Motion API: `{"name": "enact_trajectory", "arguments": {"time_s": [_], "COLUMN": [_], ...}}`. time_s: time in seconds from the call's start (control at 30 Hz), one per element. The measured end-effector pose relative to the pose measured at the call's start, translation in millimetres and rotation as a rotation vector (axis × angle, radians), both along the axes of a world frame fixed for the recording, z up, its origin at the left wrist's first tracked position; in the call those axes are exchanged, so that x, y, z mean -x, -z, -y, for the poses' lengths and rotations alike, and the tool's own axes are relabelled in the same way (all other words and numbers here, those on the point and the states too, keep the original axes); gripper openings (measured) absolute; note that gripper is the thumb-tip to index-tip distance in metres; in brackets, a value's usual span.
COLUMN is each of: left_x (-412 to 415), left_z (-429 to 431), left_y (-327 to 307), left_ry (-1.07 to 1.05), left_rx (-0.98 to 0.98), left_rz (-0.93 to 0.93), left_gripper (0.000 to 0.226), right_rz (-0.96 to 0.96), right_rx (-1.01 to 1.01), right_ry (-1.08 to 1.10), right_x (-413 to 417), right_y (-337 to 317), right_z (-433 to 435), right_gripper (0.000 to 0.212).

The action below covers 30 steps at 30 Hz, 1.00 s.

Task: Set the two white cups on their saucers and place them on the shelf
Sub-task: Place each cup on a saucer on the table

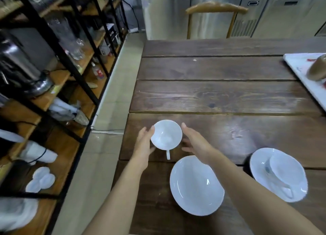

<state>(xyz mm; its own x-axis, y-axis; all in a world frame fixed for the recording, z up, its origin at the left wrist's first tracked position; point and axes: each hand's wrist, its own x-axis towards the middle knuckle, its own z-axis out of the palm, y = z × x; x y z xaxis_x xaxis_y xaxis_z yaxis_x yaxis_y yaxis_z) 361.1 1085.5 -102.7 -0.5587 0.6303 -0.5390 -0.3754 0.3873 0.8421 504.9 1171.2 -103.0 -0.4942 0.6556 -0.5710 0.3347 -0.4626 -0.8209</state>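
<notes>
A white cup [166, 135] stands upright on the dark wooden table [220, 95], its handle pointing toward me. My left hand [145, 143] touches the cup's left rim with fingers spread. My right hand [195, 143] hovers open just right of the cup, a small gap between them. An empty white saucer [195, 185] lies on the table below the cup, under my right forearm. At the right, a second white cup [284, 173] sits on its saucer [259, 166]. The wooden shelf [58, 79] with a black frame runs along the left.
The shelf holds glasses, a metal appliance [19, 63], bottles, white cloths and small white dishes [41, 180]. A white tray [303, 72] with a brown item sits at the table's right edge. A wooden chair [217, 8] and steel cabinets stand behind the table.
</notes>
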Motion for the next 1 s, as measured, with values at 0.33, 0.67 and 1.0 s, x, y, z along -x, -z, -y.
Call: {"name": "enact_trajectory", "arguments": {"time_s": [0.33, 0.67, 1.0], "left_x": [-4.9, -60.9, -94.7], "left_z": [-1.6, 24.6, 53.2], "left_y": [-20.7, -16.9, -1.3], "left_ry": [0.029, 0.156, 0.145], "left_rx": [0.021, 0.056, 0.153], "left_rz": [0.095, -0.071, -0.086], "left_gripper": [0.018, 0.012, 0.009], "right_rz": [0.007, 0.146, 0.217], "right_rx": [-0.028, -0.292, -0.284], "right_ry": [0.116, 0.193, 0.151], "right_x": [0.9, -57.3, -87.4], "right_y": [-18.3, -6.1, 14.2], "right_z": [5.1, 38.5, 65.2], "right_gripper": [0.046, 0.025, 0.023]}}
